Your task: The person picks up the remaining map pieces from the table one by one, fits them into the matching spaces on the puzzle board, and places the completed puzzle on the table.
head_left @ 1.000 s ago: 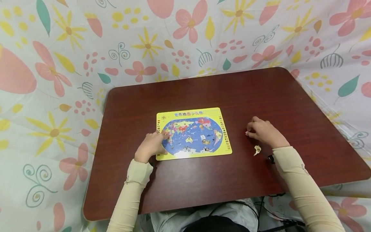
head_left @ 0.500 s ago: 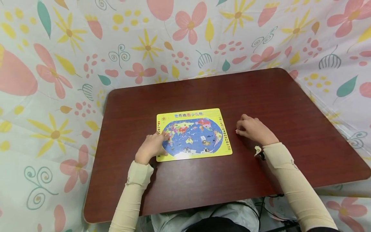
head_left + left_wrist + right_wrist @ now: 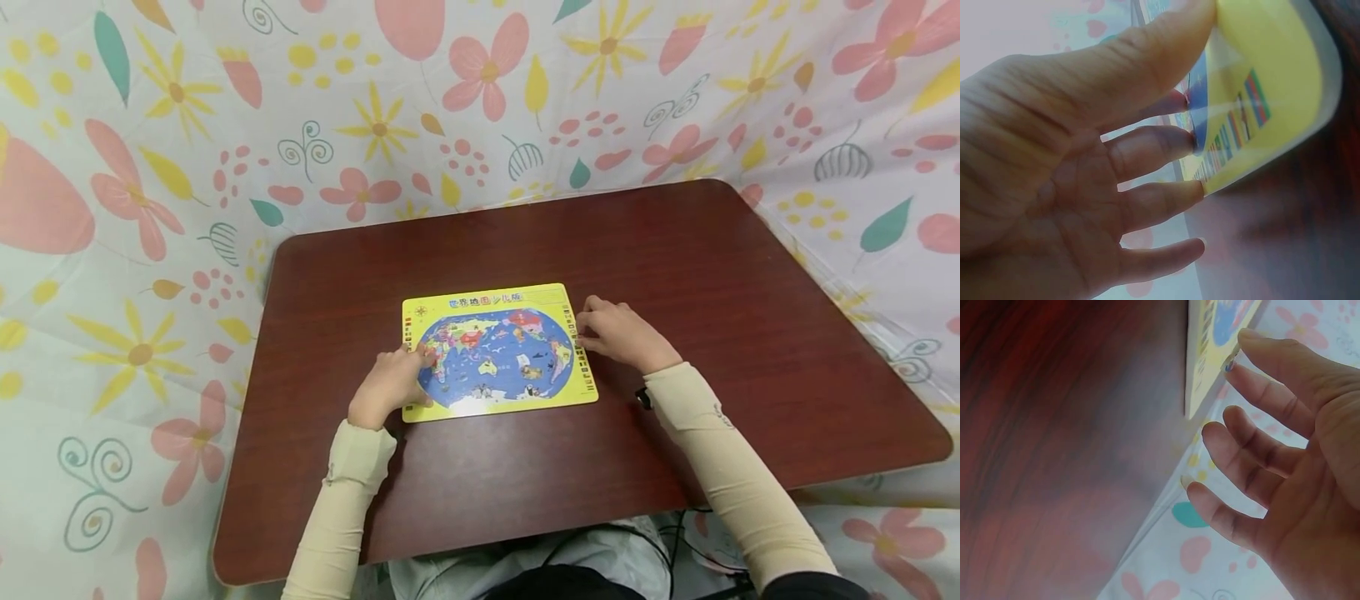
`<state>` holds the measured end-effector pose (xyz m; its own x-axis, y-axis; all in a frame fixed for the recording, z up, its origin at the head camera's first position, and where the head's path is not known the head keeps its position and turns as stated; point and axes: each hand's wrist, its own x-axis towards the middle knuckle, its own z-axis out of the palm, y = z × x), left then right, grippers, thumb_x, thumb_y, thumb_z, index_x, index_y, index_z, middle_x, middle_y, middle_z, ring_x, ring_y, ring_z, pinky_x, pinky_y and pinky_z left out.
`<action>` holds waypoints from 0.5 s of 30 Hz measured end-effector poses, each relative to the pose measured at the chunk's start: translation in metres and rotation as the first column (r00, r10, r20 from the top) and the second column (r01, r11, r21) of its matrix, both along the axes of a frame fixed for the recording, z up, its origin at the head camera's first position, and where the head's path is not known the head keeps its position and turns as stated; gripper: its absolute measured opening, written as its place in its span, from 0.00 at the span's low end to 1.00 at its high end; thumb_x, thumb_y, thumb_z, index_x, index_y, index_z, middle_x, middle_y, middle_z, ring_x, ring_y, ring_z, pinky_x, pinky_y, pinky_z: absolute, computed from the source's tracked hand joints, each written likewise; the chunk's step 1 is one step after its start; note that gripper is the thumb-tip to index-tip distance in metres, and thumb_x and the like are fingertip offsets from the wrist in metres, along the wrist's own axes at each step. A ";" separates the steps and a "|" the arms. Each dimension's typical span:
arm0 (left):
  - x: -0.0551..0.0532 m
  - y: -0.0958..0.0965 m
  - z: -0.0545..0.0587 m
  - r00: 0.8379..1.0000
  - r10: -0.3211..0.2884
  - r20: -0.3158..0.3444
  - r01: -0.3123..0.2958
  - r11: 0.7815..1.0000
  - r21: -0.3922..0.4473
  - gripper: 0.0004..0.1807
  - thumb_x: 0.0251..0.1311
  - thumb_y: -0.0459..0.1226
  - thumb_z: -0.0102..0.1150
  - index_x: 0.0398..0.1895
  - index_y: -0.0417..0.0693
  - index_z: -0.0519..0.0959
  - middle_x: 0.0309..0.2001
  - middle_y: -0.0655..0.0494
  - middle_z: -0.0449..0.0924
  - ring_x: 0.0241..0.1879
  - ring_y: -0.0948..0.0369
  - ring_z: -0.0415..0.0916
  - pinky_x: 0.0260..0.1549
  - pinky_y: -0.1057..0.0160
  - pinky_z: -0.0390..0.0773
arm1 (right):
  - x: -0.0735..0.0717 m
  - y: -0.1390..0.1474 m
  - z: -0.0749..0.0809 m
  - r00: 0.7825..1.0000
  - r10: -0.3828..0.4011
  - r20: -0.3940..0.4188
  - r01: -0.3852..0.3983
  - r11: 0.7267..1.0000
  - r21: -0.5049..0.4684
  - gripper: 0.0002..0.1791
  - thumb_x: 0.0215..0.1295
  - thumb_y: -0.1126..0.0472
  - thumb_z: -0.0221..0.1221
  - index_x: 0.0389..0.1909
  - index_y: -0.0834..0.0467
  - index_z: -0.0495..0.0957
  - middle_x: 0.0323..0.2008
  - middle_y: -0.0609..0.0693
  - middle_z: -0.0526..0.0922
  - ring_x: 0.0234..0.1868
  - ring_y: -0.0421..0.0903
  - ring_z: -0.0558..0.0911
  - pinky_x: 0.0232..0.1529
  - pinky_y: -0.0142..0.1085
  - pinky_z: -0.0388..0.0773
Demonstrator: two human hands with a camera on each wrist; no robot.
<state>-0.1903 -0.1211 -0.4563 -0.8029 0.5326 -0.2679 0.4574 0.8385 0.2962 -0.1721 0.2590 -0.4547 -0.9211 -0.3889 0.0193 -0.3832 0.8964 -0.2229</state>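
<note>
A yellow-bordered children's world map puzzle board (image 3: 495, 406) lies flat on the table. My left hand (image 3: 390, 383) rests on its left side, thumb and fingertips spread along the border, fingers fairly straight in the left wrist view. At the board's right edge is my right hand (image 3: 624, 335). Between its thumb and index fingertip it pinches a small puzzle piece (image 3: 1230, 362), mostly covered by the fingers. The other fingers of that hand are loosely bent, away from the piece. The map shows a blue ocean, coloured continents and small animal pictures.
The dark red-brown table (image 3: 510, 475) has rounded corners. Behind and beside it hangs a white cloth (image 3: 300, 100) printed with flowers and leaves. Black cables (image 3: 678, 533) hang below the front edge, near the person's lap.
My right hand has moved left with the pinched puzzle piece, up to the board's right edge. A small cream piece on the table is now hidden behind the right forearm. My left hand stays put.
</note>
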 end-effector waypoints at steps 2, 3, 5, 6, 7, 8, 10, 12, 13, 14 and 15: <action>0.000 -0.001 -0.001 1.000 0.008 0.009 -0.008 1.000 -0.001 0.41 0.48 0.43 0.81 0.68 0.46 0.76 0.73 0.40 0.65 0.62 0.42 0.71 0.61 0.36 0.65 | -0.001 -0.005 -0.001 1.000 0.006 0.003 -0.006 1.000 -0.002 0.08 0.59 0.62 0.73 0.37 0.59 0.86 0.33 0.51 0.75 0.30 0.46 0.74 0.33 0.43 0.73; 0.000 -0.001 -0.001 1.000 0.011 0.013 -0.010 1.000 -0.002 0.42 0.48 0.43 0.81 0.69 0.46 0.75 0.73 0.41 0.65 0.62 0.42 0.71 0.62 0.37 0.65 | -0.002 -0.006 -0.002 1.000 0.009 0.005 -0.009 1.000 -0.003 0.08 0.59 0.62 0.73 0.37 0.59 0.86 0.33 0.51 0.75 0.30 0.46 0.74 0.33 0.43 0.73; 0.000 -0.002 -0.002 1.000 0.015 0.018 -0.015 1.000 0.005 0.42 0.48 0.43 0.81 0.69 0.46 0.75 0.73 0.40 0.65 0.61 0.42 0.71 0.62 0.37 0.64 | -0.003 -0.009 -0.003 1.000 0.014 0.004 -0.014 1.000 -0.003 0.09 0.59 0.61 0.73 0.37 0.59 0.86 0.33 0.51 0.75 0.30 0.45 0.74 0.33 0.44 0.71; -0.001 -0.002 -0.002 1.000 0.014 0.017 -0.015 1.000 0.006 0.42 0.48 0.43 0.81 0.68 0.46 0.76 0.73 0.40 0.65 0.61 0.42 0.71 0.62 0.37 0.64 | -0.003 -0.011 -0.004 1.000 0.016 0.003 -0.016 1.000 -0.003 0.09 0.59 0.61 0.73 0.37 0.59 0.86 0.33 0.52 0.75 0.30 0.46 0.74 0.33 0.44 0.71; -0.001 -0.001 -0.002 1.000 0.014 0.016 -0.015 1.000 0.008 0.42 0.48 0.43 0.81 0.68 0.46 0.76 0.73 0.40 0.65 0.61 0.42 0.71 0.62 0.37 0.64 | -0.004 -0.012 -0.004 1.000 0.021 0.001 -0.021 1.000 -0.005 0.08 0.59 0.61 0.73 0.37 0.59 0.86 0.33 0.52 0.75 0.30 0.46 0.74 0.33 0.44 0.71; -0.001 -0.001 -0.002 1.000 0.012 0.013 -0.013 1.000 0.007 0.41 0.48 0.43 0.81 0.68 0.46 0.76 0.73 0.40 0.65 0.60 0.42 0.71 0.62 0.37 0.64 | -0.005 -0.013 -0.004 1.000 0.025 0.000 -0.025 1.000 -0.007 0.08 0.59 0.61 0.73 0.37 0.59 0.86 0.33 0.52 0.76 0.31 0.46 0.74 0.34 0.45 0.70; -0.001 -0.001 -0.002 1.000 0.013 0.009 -0.013 1.000 0.009 0.41 0.48 0.43 0.81 0.68 0.46 0.76 0.73 0.41 0.65 0.61 0.42 0.71 0.62 0.37 0.64 | -0.006 -0.017 -0.004 1.000 0.026 0.008 -0.026 1.000 -0.012 0.09 0.59 0.61 0.73 0.37 0.59 0.86 0.34 0.53 0.76 0.32 0.47 0.75 0.35 0.46 0.70; -0.001 0.000 -0.002 1.000 0.011 0.005 -0.011 1.000 0.005 0.41 0.48 0.43 0.81 0.68 0.46 0.77 0.73 0.41 0.65 0.61 0.42 0.71 0.62 0.37 0.64 | -0.007 -0.020 -0.003 0.999 0.025 0.020 -0.025 1.000 -0.004 0.09 0.59 0.61 0.73 0.38 0.59 0.86 0.35 0.53 0.77 0.34 0.48 0.76 0.37 0.47 0.71; -0.001 0.000 -0.002 1.000 0.016 0.011 -0.016 1.000 0.008 0.41 0.48 0.43 0.81 0.68 0.47 0.76 0.73 0.42 0.65 0.61 0.42 0.71 0.62 0.37 0.64 | -0.007 -0.022 -0.003 0.999 0.027 0.026 -0.027 1.000 -0.001 0.10 0.59 0.61 0.73 0.39 0.59 0.86 0.36 0.53 0.77 0.35 0.48 0.76 0.38 0.47 0.71; 0.000 0.001 -0.002 1.000 0.015 0.011 -0.015 1.000 0.009 0.41 0.48 0.43 0.81 0.68 0.46 0.76 0.73 0.42 0.65 0.61 0.42 0.71 0.62 0.37 0.64 | -0.008 -0.024 -0.003 0.999 0.027 0.031 -0.028 1.000 0.007 0.11 0.59 0.60 0.74 0.39 0.60 0.86 0.36 0.53 0.77 0.35 0.48 0.76 0.39 0.47 0.71; 0.000 0.001 -0.002 1.000 0.017 0.013 -0.017 1.000 0.011 0.41 0.48 0.43 0.81 0.68 0.47 0.76 0.73 0.42 0.65 0.62 0.42 0.70 0.62 0.37 0.64 | -0.008 -0.025 -0.003 0.999 0.031 0.034 -0.031 0.999 0.013 0.11 0.59 0.60 0.74 0.39 0.59 0.86 0.36 0.53 0.76 0.35 0.49 0.75 0.39 0.47 0.71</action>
<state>-0.1905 -0.1200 -0.4584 -0.8086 0.5216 -0.2723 0.4390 0.8430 0.3109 -0.1798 0.2336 -0.4578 -0.9086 -0.4173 -0.0169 -0.4034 0.8873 -0.2235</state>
